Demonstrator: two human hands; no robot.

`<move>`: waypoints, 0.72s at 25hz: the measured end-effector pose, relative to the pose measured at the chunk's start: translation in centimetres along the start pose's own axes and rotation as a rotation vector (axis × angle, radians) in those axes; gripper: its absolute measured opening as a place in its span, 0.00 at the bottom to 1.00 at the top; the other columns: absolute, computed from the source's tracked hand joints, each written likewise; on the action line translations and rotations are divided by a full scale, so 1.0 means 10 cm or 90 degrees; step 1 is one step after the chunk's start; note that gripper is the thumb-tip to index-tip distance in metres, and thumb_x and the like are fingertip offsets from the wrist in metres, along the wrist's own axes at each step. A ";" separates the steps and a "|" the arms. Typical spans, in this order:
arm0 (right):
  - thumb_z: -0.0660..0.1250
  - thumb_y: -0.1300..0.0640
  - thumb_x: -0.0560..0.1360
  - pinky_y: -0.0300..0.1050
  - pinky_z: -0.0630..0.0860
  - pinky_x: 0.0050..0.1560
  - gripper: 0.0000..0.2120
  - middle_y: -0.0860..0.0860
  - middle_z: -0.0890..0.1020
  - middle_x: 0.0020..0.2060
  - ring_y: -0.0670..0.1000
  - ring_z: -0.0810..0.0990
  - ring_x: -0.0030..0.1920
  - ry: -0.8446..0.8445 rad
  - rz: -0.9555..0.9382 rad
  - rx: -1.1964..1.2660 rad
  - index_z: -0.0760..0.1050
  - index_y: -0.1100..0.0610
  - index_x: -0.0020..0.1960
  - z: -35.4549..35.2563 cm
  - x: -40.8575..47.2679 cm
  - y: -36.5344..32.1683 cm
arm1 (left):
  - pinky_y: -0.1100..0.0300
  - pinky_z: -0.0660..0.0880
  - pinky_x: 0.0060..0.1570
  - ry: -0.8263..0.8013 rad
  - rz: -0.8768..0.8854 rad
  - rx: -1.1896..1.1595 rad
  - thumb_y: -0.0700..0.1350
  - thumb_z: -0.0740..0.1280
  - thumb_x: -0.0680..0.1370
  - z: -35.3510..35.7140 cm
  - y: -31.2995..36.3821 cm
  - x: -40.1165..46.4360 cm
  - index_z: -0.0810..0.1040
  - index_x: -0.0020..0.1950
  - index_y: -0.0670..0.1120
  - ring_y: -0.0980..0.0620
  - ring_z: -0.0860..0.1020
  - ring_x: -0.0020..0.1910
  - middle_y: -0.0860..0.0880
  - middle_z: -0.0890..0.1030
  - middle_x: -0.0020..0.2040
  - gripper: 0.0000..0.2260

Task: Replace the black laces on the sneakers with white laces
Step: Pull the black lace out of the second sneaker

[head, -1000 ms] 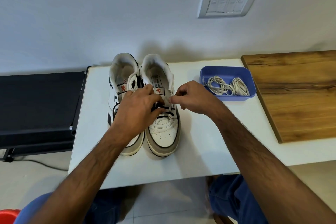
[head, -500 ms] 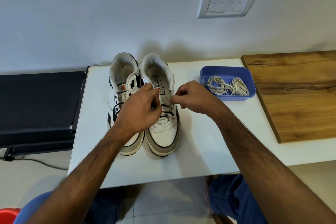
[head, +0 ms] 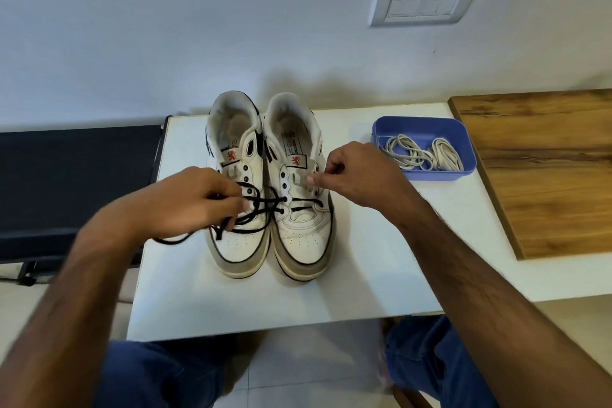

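Left hand (head: pixel 185 202) grip: fingers curled, clamped on black lace (head: pixel 265 205). Lace runs right from grip, long axis across shoes, into lower eyelets of right sneaker (head: pixel 299 189). Loose end trails below grip, over left sneaker (head: pixel 236 175) toe onto tabletop (head: pixel 364 258).

Right hand (head: pixel 361 172) grip: fingertips pinched at far-side eyelet flap of right sneaker; lace in pinch or not, cannot tell.

Upper eyelets empty, lower rows still threaded. Left grip nearer free length: pull leftward, along lace axis.

White laces (head: pixel 422 154) in blue tray (head: pixel 463 142), just right of right grip, untouched.
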State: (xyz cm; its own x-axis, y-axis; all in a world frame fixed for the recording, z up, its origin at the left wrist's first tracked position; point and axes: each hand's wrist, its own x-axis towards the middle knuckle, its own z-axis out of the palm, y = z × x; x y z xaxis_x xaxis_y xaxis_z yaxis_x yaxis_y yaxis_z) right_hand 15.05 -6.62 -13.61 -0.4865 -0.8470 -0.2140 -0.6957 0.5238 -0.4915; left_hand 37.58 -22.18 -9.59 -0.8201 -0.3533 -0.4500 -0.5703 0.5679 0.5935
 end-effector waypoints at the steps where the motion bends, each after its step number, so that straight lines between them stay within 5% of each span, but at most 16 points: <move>1: 0.72 0.38 0.73 0.42 0.70 0.35 0.18 0.44 0.78 0.28 0.42 0.76 0.33 0.019 -0.028 0.004 0.76 0.49 0.34 0.01 -0.02 -0.03 | 0.54 0.75 0.41 0.059 -0.010 0.076 0.59 0.65 0.80 0.05 0.04 -0.01 0.80 0.36 0.53 0.55 0.79 0.34 0.55 0.82 0.33 0.16; 3: 0.72 0.44 0.76 0.42 0.68 0.37 0.11 0.41 0.77 0.30 0.42 0.75 0.34 0.008 -0.096 0.046 0.80 0.48 0.39 0.03 -0.05 -0.09 | 0.55 0.77 0.40 0.224 0.031 0.175 0.60 0.62 0.81 0.17 0.14 0.04 0.81 0.45 0.55 0.59 0.79 0.33 0.58 0.82 0.35 0.13; 6: 0.70 0.50 0.77 0.39 0.66 0.37 0.06 0.38 0.75 0.33 0.42 0.74 0.37 -0.055 -0.160 -0.015 0.84 0.47 0.53 0.08 -0.09 -0.18 | 0.55 0.76 0.35 0.403 0.135 0.298 0.55 0.64 0.81 0.36 0.21 0.22 0.78 0.60 0.56 0.51 0.81 0.41 0.56 0.80 0.47 0.09; 9: 0.71 0.46 0.76 0.38 0.63 0.33 0.08 0.41 0.75 0.36 0.46 0.75 0.41 -0.056 -0.163 -0.080 0.83 0.46 0.54 0.11 -0.10 -0.24 | 0.52 0.75 0.39 0.406 0.195 0.337 0.51 0.66 0.79 0.57 0.13 0.44 0.80 0.61 0.52 0.45 0.79 0.48 0.49 0.78 0.49 0.11; 13: 0.72 0.45 0.75 0.37 0.62 0.33 0.07 0.42 0.74 0.37 0.47 0.75 0.41 -0.042 -0.160 -0.092 0.82 0.46 0.51 0.16 -0.11 -0.29 | 0.48 0.71 0.45 0.444 0.176 0.361 0.54 0.57 0.80 0.64 0.11 0.60 0.82 0.51 0.50 0.43 0.77 0.48 0.49 0.79 0.45 0.15; 18: 0.73 0.49 0.69 0.42 0.69 0.37 0.05 0.41 0.77 0.31 0.44 0.76 0.37 -0.021 -0.110 -0.043 0.78 0.46 0.38 -0.05 -0.13 -0.14 | 0.54 0.62 0.48 0.426 0.189 0.191 0.52 0.74 0.76 0.52 0.05 0.60 0.84 0.47 0.51 0.47 0.75 0.51 0.56 0.80 0.42 0.05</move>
State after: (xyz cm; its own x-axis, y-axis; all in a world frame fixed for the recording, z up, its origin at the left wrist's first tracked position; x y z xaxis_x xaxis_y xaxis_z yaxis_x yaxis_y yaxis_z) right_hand 16.39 -6.22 -12.28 -0.3401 -0.9266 -0.1602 -0.8018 0.3748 -0.4655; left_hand 32.67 -20.13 -15.48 -0.8437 -0.4734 0.2532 -0.3646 0.8514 0.3770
